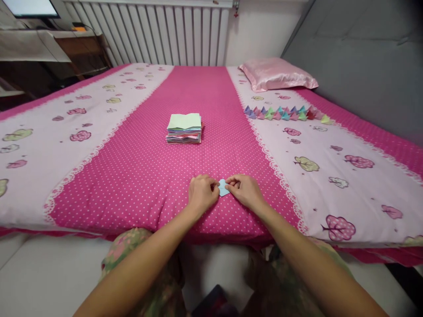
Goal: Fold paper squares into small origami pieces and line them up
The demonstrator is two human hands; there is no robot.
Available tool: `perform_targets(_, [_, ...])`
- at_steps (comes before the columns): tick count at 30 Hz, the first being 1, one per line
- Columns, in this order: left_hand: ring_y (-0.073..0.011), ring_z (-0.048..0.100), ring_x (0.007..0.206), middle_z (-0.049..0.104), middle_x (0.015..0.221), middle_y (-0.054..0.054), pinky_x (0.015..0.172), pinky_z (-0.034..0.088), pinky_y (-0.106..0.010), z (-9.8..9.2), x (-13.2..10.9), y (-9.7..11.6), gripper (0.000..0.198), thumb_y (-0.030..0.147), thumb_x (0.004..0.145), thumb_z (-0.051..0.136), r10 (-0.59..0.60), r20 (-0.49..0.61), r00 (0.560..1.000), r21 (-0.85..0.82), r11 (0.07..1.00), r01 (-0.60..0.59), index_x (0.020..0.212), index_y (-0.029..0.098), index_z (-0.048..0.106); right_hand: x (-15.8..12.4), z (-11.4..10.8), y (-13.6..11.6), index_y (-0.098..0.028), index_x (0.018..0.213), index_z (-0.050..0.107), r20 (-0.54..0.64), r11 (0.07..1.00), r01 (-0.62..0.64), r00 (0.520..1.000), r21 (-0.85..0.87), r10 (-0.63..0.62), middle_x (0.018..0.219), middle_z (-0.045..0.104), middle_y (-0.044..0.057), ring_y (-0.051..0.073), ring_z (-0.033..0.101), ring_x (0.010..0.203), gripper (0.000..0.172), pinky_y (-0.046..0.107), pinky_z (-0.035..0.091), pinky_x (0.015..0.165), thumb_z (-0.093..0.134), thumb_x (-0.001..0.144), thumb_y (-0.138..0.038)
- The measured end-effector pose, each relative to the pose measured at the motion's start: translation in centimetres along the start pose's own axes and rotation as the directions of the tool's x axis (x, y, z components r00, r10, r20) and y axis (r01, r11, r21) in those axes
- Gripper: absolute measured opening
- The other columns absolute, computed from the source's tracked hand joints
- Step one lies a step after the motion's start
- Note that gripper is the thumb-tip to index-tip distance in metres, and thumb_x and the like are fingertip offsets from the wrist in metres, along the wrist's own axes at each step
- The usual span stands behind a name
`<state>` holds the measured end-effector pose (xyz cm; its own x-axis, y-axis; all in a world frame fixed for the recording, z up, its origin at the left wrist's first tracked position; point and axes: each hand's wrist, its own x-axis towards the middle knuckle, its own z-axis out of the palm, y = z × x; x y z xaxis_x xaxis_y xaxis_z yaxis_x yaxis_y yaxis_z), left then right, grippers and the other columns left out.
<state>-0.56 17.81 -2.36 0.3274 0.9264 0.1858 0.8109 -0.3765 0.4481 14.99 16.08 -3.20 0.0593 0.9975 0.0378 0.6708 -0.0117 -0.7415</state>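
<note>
A small light-blue folded paper (223,188) rests on the pink dotted part of the bedspread, close to the bed's near edge. My left hand (204,190) pinches its left side between thumb and fingers. On the opposite side, my right hand (243,188) grips the paper's right edge the same way, with the fingers curled. Further off stands a stack of coloured paper sheets (184,127), pale green on top. To the right lie rows of small folded paper pieces (286,113) in purple, pink, green, blue and red.
The bed (205,92) fills most of the view, with a pink pillow (276,73) at the far right. Behind it is a white radiator (158,33). A desk with a monitor (31,8) stands at the far left, and a grey padded headboard (366,66) at the right.
</note>
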Motion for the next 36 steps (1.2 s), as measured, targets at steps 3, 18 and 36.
perform_targets(3, [-0.0178,0.057,0.070,0.069,0.075,-0.004,0.071,0.041,-0.031,0.1,0.3,0.0,0.017,0.025,0.071,0.056,-0.028,0.009,1.000,-0.035,0.999,0.029,0.077,0.020,0.072,0.0,0.1,-0.1,-0.020,0.083,0.069,-0.017,0.999,-0.003,1.000,-0.045,0.002,0.070,0.068,0.001,0.013,0.058,0.059,0.016,0.023,0.041,0.055,0.060,0.070,-0.024])
perform_targets(18, [-0.0199,0.058,0.068,0.067,0.072,-0.006,0.070,0.041,-0.035,0.1,0.7,0.6,0.016,0.030,0.069,0.060,-0.124,0.040,0.991,-0.010,0.992,0.124,0.074,0.019,0.070,-0.4,0.8,-0.7,-0.020,0.084,0.069,-0.074,0.981,-0.021,0.997,-0.192,0.007,0.079,0.069,0.004,0.017,0.060,0.069,0.018,0.026,0.042,0.062,0.060,0.070,-0.025])
perform_targets(36, [-0.0187,0.060,0.071,0.070,0.080,-0.008,0.072,0.042,-0.031,-0.6,1.3,0.1,0.035,0.005,0.065,0.049,-0.134,0.175,0.975,-0.076,0.986,0.149,0.087,0.017,0.073,-0.1,0.0,-0.3,-0.015,0.093,0.070,0.052,0.999,-0.030,0.998,-0.039,0.032,0.079,0.069,0.005,0.014,0.059,0.064,0.037,0.023,0.042,0.060,0.051,0.064,-0.002])
